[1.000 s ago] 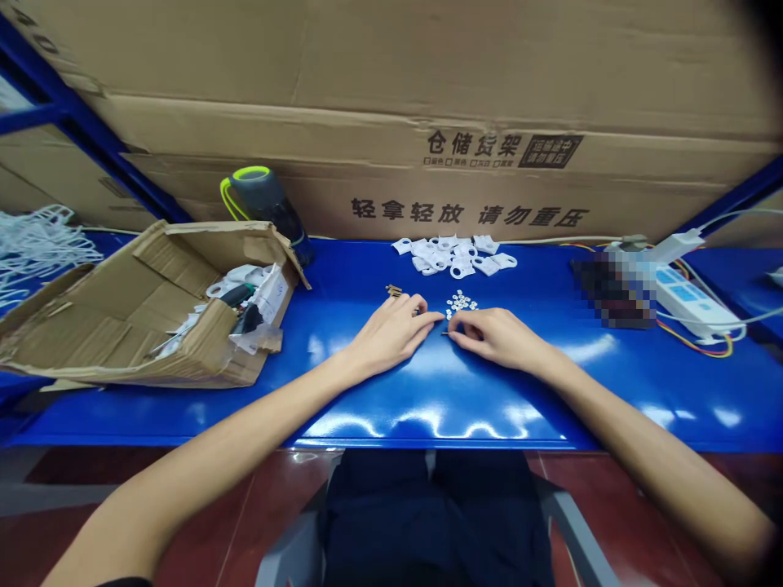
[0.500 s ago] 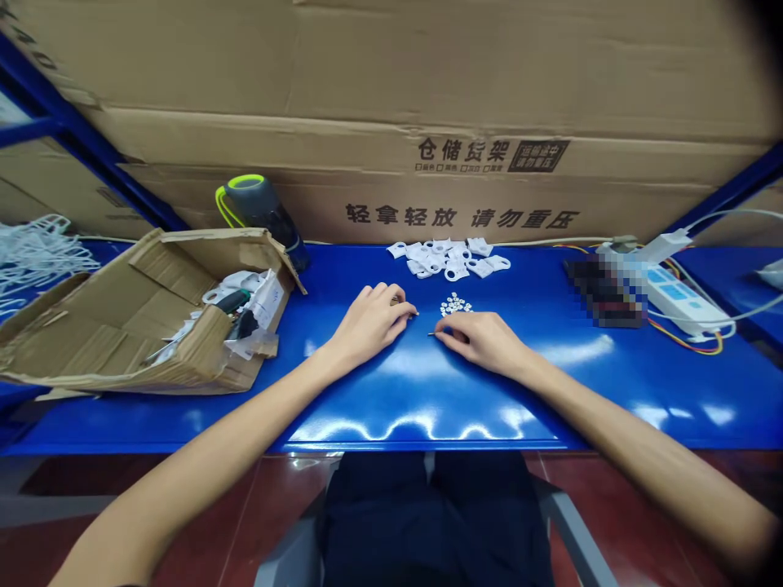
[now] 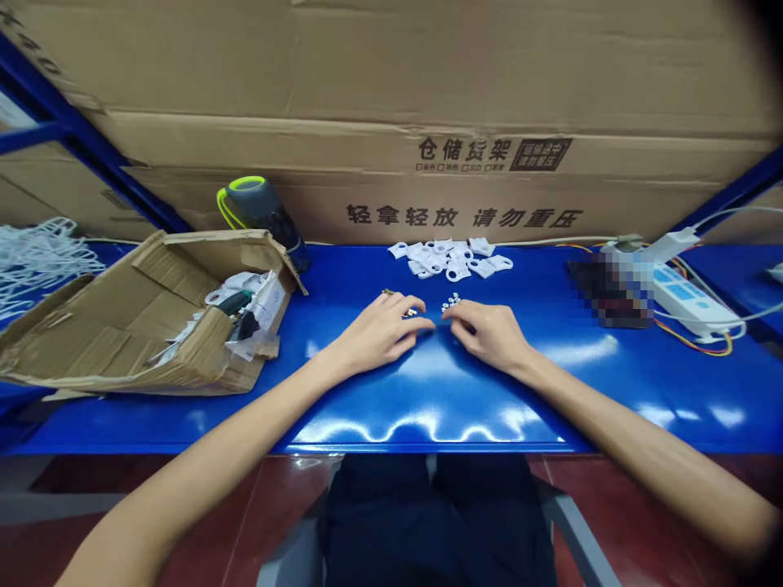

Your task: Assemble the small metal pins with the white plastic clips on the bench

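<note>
Currently, the left hand [image 3: 379, 334] and right hand [image 3: 489, 334] rest nearly fingertip to fingertip on the blue table [image 3: 612, 391], fingers narrowly curled, any held piece too tiny to tell, with small white rings [image 3: 451, 302] at the right hand's ten o'clock and white plastic clips [image 3: 449, 261] beyond them.

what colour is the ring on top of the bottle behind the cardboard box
The ring on the bottle is neon yellow-green; it shows best in the head view.

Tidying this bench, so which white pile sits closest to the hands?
The heap of small white rings, just beyond the fingers of the right hand. The larger white clips lie in a separate pile farther back.
</note>
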Demonstrator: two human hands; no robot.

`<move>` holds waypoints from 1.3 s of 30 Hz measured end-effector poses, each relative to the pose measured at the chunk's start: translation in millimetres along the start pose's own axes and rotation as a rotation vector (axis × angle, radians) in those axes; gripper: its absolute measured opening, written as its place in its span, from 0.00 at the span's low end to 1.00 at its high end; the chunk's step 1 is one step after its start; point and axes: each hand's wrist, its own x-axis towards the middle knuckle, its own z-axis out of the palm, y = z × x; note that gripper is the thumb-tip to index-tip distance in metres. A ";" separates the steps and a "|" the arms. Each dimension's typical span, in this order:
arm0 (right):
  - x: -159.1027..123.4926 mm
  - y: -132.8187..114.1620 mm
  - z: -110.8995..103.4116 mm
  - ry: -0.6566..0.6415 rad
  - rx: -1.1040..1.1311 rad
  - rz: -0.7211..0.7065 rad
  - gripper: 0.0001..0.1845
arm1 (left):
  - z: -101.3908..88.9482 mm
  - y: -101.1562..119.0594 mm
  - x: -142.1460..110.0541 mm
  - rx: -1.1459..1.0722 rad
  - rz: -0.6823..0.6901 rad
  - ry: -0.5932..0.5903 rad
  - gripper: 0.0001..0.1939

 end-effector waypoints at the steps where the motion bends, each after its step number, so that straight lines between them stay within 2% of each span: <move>1: 0.2 1.5 -2.2 0.018 0.023 0.010 0.15 | 0.5 1.6 -0.1 -0.002 0.016 -0.016 0.17; 6: 5.6 12.3 -12.1 0.191 0.034 0.101 0.13 | 4.0 1.0 -1.2 -0.012 -0.051 0.013 0.16; 9: 8.2 23.5 -15.5 0.223 -0.010 0.130 0.13 | 4.9 -3.2 -2.3 0.014 -0.109 0.039 0.16; 13: 8.5 32.2 -15.4 0.130 -0.044 0.103 0.15 | 4.3 -7.9 -2.8 0.030 -0.173 0.065 0.15; 18: 7.6 24.8 -7.2 -0.046 -0.025 -0.032 0.22 | 3.5 -9.2 -1.5 -0.006 -0.228 0.096 0.14; 22: 9.0 21.4 1.9 -0.105 -0.013 -0.108 0.20 | 5.2 -10.2 -2.1 -0.055 -0.196 0.064 0.19; 26: 10.2 24.0 4.6 -0.113 -0.015 -0.104 0.19 | 7.7 -13.7 -2.9 -0.126 -0.149 -0.006 0.20; 35: 10.1 32.7 6.4 -0.041 -0.008 -0.056 0.17 | 7.1 -22.1 -1.6 -0.117 -0.243 0.049 0.17; 39: 10.3 32.2 6.5 -0.021 0.007 -0.054 0.17 | 8.5 -22.6 -2.5 -0.112 -0.245 0.075 0.16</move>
